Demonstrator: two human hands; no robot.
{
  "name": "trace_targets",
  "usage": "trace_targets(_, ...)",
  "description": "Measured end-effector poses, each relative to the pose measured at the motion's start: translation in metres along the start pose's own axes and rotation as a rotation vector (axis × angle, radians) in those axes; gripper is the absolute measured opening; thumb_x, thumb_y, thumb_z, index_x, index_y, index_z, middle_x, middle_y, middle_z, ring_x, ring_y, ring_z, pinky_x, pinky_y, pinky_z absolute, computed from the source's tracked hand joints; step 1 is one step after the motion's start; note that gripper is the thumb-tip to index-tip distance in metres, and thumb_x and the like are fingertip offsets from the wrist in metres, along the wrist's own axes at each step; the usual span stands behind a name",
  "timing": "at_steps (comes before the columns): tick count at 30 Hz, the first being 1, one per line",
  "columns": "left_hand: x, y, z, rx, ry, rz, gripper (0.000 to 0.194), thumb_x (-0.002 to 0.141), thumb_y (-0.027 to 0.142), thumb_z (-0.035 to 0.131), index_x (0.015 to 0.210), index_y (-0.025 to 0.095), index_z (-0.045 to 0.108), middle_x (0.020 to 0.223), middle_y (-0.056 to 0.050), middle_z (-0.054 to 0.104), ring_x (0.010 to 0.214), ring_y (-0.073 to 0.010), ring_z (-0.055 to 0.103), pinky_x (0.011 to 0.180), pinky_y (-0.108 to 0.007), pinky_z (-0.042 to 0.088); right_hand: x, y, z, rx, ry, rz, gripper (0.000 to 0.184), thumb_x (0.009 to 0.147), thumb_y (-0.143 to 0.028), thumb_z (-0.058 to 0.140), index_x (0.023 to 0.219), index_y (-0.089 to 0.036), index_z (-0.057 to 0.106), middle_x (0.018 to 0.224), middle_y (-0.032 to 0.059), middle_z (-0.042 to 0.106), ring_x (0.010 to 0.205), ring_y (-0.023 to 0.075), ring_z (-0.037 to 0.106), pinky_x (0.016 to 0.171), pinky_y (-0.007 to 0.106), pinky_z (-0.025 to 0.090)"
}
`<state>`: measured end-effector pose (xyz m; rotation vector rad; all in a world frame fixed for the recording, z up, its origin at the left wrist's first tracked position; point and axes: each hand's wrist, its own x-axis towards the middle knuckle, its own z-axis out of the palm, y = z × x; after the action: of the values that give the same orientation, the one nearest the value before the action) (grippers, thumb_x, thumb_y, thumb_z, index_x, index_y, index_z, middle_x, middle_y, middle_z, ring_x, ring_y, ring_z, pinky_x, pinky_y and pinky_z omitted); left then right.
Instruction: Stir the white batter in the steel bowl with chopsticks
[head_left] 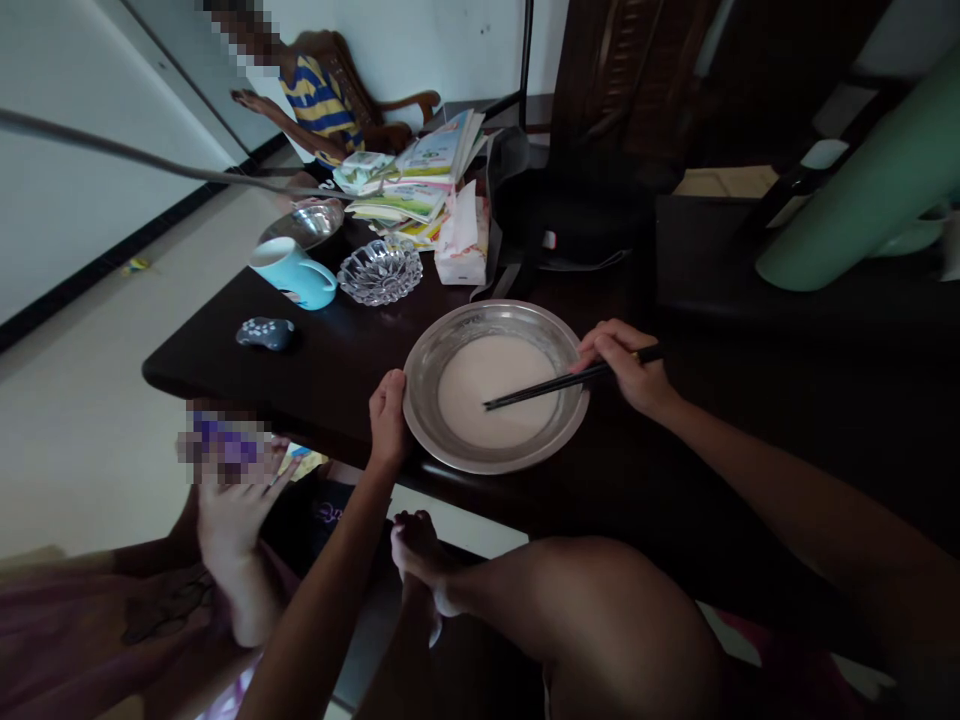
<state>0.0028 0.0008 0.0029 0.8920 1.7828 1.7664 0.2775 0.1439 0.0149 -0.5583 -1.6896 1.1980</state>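
A wide steel bowl (450, 335) with pale, milky batter (491, 388) sits near the front edge of a dark table (330, 350). My left hand (388, 415) grips the bowl's left rim, fingers curled on it. My right hand (626, 365) is closed round a pair of dark chopsticks (555, 384), whose tips dip into the batter near the bowl's middle. My bare knee (600, 610) rises below the table edge.
Behind the bowl stand a blue mug (292, 272), a glass dish (380, 270), a small steel bowl (304, 225), a tissue pack (461, 240), stacked booklets (420, 180) and a dark bag (577, 215). A green roll (862, 190) lies at right. One person sits in a chair behind; another's hand (232, 500) is at lower left.
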Motion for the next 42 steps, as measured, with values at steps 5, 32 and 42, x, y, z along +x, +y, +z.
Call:
trace_targets(5, 0.0003, -0.0022, -0.001, 0.002, 0.007, -0.006, 0.043, 0.084, 0.046, 0.061, 0.058, 0.019, 0.04, 0.06, 0.004, 0.033, 0.056, -0.0097, 0.031, 0.051, -0.021, 0.033, 0.0008, 0.0, -0.0003, -0.022, 0.108, -0.009, 0.033, 0.09, -0.051, 0.055, 0.078, -0.022, 0.066, 0.064, 0.0001, 0.069, 0.061, 0.0158, 0.069, 0.06, 0.031, 0.055)
trace_targets(32, 0.0016, -0.0049, -0.0024, 0.001, 0.017, 0.002, 0.044, 0.084, 0.046, 0.061, 0.057, 0.019, 0.038, 0.059, 0.004, 0.031, 0.055, -0.0097, 0.03, 0.05, -0.021, 0.032, 0.0035, 0.0007, -0.0014, -0.068, 0.043, 0.0, 0.033, 0.088, -0.051, 0.058, 0.076, -0.022, 0.069, 0.069, 0.0015, 0.071, 0.069, 0.0168, 0.07, 0.067, 0.032, 0.057)
trace_targets(42, -0.001, 0.0012, 0.0, -0.003, 0.006, 0.01, 0.043, 0.085, 0.045, 0.061, 0.057, 0.019, 0.039, 0.058, 0.004, 0.033, 0.055, -0.0099, 0.03, 0.051, -0.021, 0.033, 0.0034, 0.0035, -0.0014, -0.064, 0.024, -0.024, 0.03, 0.091, -0.045, 0.057, 0.076, -0.022, 0.071, 0.072, 0.0014, 0.071, 0.073, 0.0162, 0.069, 0.069, 0.03, 0.055)
